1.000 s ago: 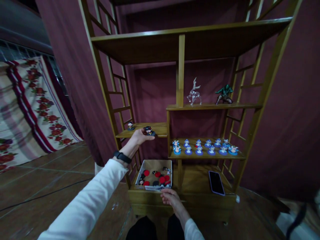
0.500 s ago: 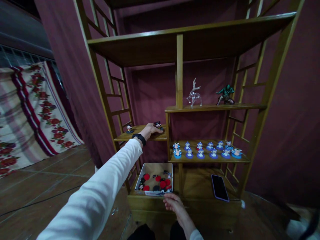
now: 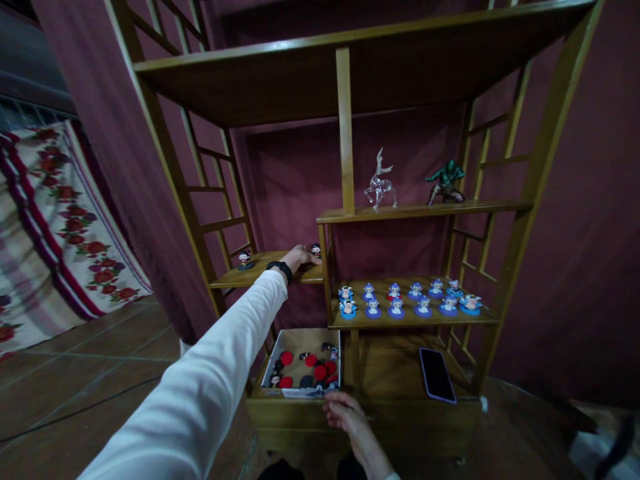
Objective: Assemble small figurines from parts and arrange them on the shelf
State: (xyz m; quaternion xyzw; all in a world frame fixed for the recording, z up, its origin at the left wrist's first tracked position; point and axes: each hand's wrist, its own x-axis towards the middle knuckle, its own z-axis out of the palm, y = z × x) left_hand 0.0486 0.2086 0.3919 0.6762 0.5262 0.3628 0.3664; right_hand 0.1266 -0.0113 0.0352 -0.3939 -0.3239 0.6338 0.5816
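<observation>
My left hand (image 3: 299, 256) reaches deep onto the low left shelf (image 3: 265, 275), its fingers closed around a small dark figurine (image 3: 315, 251) at the shelf's right end, by the upright. A second small figurine (image 3: 244, 259) stands at the left of that shelf. My right hand (image 3: 344, 412) rests with curled fingers on the front edge of the bottom board, just below an open cardboard box (image 3: 302, 387) holding several red and black bases and small figures.
Several blue-based figurines (image 3: 400, 299) stand in rows on the right middle shelf. Above them are a glass figure (image 3: 379, 180) and a green figure (image 3: 444, 181). A phone (image 3: 437, 375) lies on the bottom board. A floral cloth (image 3: 65, 220) hangs at left.
My left arm has stretched further in, carrying the dark figurine from the shelf's front to its right rear corner. The view has moved closer and right. My right hand stays near the box.
</observation>
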